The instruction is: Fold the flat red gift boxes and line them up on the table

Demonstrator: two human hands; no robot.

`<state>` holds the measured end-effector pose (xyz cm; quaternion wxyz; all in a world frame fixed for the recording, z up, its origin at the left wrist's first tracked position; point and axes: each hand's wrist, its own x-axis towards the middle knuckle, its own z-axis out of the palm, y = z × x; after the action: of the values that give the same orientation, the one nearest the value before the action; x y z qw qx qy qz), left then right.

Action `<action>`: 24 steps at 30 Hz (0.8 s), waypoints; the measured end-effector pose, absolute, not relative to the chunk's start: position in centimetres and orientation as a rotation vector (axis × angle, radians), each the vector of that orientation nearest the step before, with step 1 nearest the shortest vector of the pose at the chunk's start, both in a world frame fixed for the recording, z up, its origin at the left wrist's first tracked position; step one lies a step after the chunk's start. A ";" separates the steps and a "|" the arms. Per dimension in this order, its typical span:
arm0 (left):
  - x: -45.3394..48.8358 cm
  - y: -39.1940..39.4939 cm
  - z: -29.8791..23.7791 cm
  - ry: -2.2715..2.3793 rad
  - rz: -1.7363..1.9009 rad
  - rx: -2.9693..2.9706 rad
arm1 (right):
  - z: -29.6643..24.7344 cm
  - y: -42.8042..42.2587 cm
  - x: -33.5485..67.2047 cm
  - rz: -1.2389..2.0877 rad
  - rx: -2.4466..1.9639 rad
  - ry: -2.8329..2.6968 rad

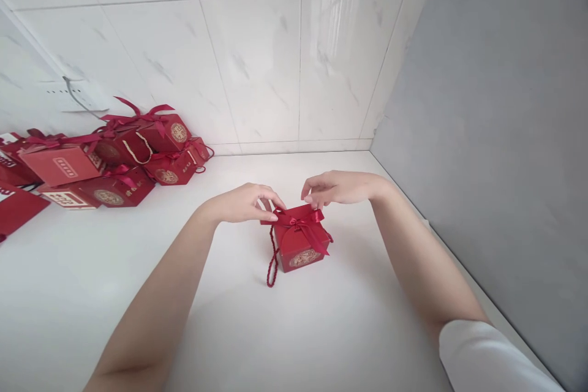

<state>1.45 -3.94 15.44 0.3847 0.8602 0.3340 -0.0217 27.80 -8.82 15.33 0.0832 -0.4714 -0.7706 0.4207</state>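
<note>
A small red gift box (303, 257) with a gold round emblem stands on the white table, a red ribbon bow (301, 220) tied across its top. From its left side hangs a dark red braided cord handle (272, 266), looping down to the table. My left hand (250, 202) is at the bow's left loop, thumb and fingers closed around the ribbon there. Just above the box's right rear top edge, my right hand (333, 187) has its fingers loosely bent and apart; nothing shows in them, and whether a fingertip touches the box is unclear.
Several red gift boxes (124, 187) with ribbons and cords are piled at the left against the tiled wall (257, 61). A wall socket (76, 96) with a grey cable is behind them. A grey panel (496, 104) borders the white table (349, 318) on the right.
</note>
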 end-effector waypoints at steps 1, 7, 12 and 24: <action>1.5 -4.0 15.5 0.860 -0.042 2.197 | 15.3 -8.8 27.8 1.273 -1.424 -2.334; 1.5 -4.4 16.2 0.842 -0.040 2.256 | 15.0 -8.7 27.9 1.220 -1.432 -2.441; 1.2 -4.2 16.4 0.986 0.020 2.211 | 15.2 -8.8 27.8 1.125 -1.232 -2.325; 1.1 -3.8 16.1 1.194 0.063 2.106 | 13.1 -9.3 23.3 0.187 -1.144 -2.351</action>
<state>1.14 -3.77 16.10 0.3520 0.8140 0.4614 0.0243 23.26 -9.34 13.11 0.2574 -0.4218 -0.8667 0.0689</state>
